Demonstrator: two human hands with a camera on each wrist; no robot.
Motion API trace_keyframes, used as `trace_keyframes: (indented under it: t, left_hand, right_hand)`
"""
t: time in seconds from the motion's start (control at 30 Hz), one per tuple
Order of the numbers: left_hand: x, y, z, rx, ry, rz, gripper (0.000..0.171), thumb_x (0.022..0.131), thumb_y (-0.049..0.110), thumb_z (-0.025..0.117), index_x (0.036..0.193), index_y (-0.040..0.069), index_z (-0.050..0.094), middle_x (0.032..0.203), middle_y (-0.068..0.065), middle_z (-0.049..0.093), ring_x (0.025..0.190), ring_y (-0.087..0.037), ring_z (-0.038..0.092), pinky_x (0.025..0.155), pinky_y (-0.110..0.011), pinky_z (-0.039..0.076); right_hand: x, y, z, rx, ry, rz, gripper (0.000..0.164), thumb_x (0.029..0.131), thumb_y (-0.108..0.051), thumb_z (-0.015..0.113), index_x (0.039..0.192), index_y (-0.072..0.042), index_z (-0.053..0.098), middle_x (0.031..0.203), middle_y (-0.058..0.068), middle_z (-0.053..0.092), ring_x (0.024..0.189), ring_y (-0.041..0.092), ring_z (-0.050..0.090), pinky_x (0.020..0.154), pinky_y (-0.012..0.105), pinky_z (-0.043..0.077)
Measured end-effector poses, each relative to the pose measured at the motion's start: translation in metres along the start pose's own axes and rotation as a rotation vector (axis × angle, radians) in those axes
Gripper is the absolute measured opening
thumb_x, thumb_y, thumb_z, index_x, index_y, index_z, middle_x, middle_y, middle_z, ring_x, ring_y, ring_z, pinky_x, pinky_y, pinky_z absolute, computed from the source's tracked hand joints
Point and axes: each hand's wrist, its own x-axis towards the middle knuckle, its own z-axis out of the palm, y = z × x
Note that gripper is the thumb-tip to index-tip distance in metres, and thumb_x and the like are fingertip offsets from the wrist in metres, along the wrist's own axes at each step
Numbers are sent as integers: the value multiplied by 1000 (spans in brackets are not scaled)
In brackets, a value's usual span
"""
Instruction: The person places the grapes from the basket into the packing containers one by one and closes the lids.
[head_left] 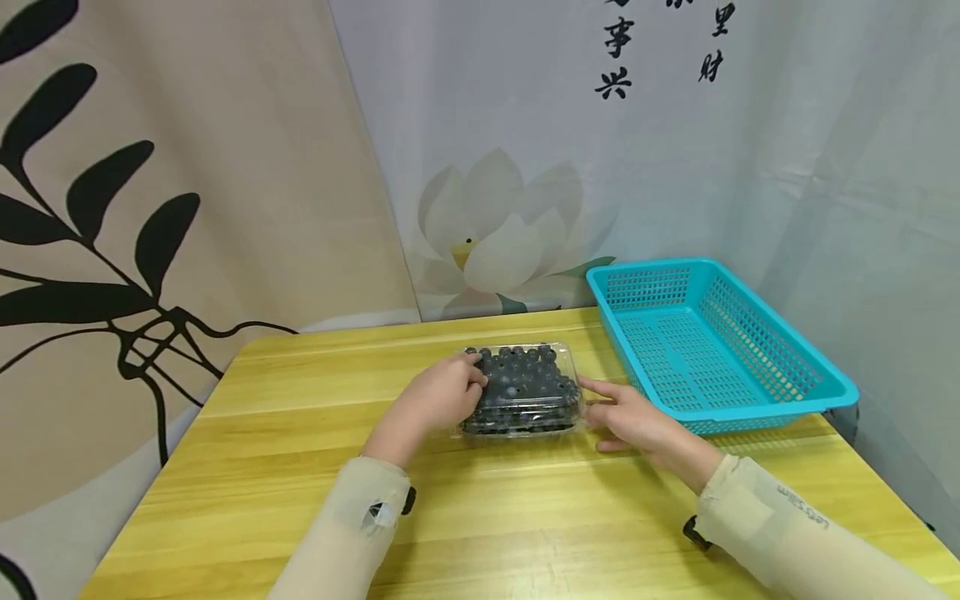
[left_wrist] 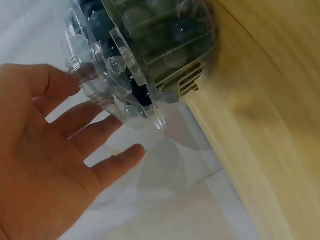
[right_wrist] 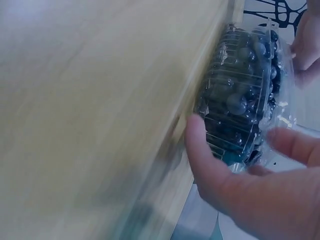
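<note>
A clear plastic clamshell box (head_left: 525, 392) full of dark round berries that look like blueberries stands on the wooden table. At its left end is my left hand (head_left: 450, 392), which reaches over the lid's corner in the head view. The left wrist view shows fingertips of that left hand (left_wrist: 55, 145) right at the clear rim, the other fingers loosely extended. My right hand (head_left: 633, 421) is at the opposite end, its fingers spread beside the box wall. From the right wrist, the thumb and fingers of the right hand (right_wrist: 260, 195) stand apart around the box's end corner.
A turquoise plastic basket (head_left: 757, 412) with slotted walls sits at the table's back right, close to my right hand. Behind the table (head_left: 495, 525) hangs a printed curtain (head_left: 300, 167) with leaves, a flower and characters.
</note>
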Motion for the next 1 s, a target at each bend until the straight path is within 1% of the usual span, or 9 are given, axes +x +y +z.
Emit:
trace_keyframes:
  t: [0.13, 0.23, 0.5, 0.63, 0.73, 0.83, 0.9, 0.97, 1.0]
  left_hand:
    - [4, 8, 4, 140, -17, 1, 32, 113, 19, 46, 140, 4, 57, 164, -15, 51, 155, -36, 45, 114, -55, 53]
    - [3, 17, 6, 217, -26, -14, 41, 115, 19, 41, 153, 7, 49, 169, -13, 44, 160, -36, 38, 120, -61, 47]
    - [2, 23, 7, 263, -34, -54, 49, 115, 24, 45, 163, 26, 46, 171, -9, 42, 160, -34, 38, 117, -63, 48]
    - [3, 24, 5, 215, -64, -64, 48, 114, 18, 44, 163, 23, 47, 172, -15, 39, 161, -40, 33, 118, -64, 47]
    - [3, 24, 6, 164, -54, -62, 48, 114, 13, 44, 161, 20, 50, 171, -18, 39, 161, -45, 31, 123, -62, 42]
    - [4, 22, 10, 114, -19, -67, 47, 113, 12, 46, 159, 19, 53, 170, -17, 41, 162, -44, 30, 130, -66, 27]
    - [3, 20, 13, 2, -2, -108, 47, 113, 14, 46, 158, 21, 54, 173, -18, 34, 162, -46, 27, 130, -72, 21]
    - [3, 16, 16, -134, 13, -149, 46, 113, 16, 45, 157, 24, 55, 175, -22, 27, 150, -42, 51, 120, -64, 44]
    - [2, 13, 17, -204, 18, -166, 47, 113, 17, 43, 157, 26, 55, 169, -28, 36, 151, -44, 49, 107, -56, 56]
  right_hand:
    - [-1, 0, -1, 34, -47, 4, 78, 109, -19, 58, 173, -24, 14, 166, 34, 37, 141, 51, 55, 95, 49, 65]
    - [-1, 0, -2, 49, -61, -2, 78, 109, -17, 55, 173, -24, 12, 165, 36, 35, 138, 52, 57, 95, 51, 65]
    - [-4, 1, 5, 181, -80, 19, 82, 111, -10, 48, 173, -20, -4, 164, 43, 29, 107, 39, 74, 85, 51, 67]
    - [-5, 2, 7, 179, -102, 55, 71, 111, -14, 46, 168, 2, 8, 148, 42, 50, 96, 32, 74, 83, 46, 68]
    - [-5, 3, 6, 150, -152, 81, 54, 113, -22, 45, 150, 16, 37, 123, 30, 69, 88, 24, 73, 81, 40, 68]
    - [-4, 4, 4, 164, -193, 89, 43, 112, -24, 45, 132, 14, 52, 106, 18, 73, 82, 19, 71, 78, 35, 67]
    - [-3, 4, 3, 183, -203, 81, 37, 111, -22, 47, 126, 11, 54, 102, 13, 72, 81, 17, 69, 76, 31, 66]
    - [-3, 3, 3, 193, -202, 73, 34, 110, -20, 48, 125, 10, 55, 100, 11, 71, 80, 16, 68, 74, 29, 65]
    - [-3, 3, 3, 194, -201, 70, 33, 109, -19, 48, 125, 10, 55, 99, 10, 70, 80, 15, 67, 74, 28, 65]
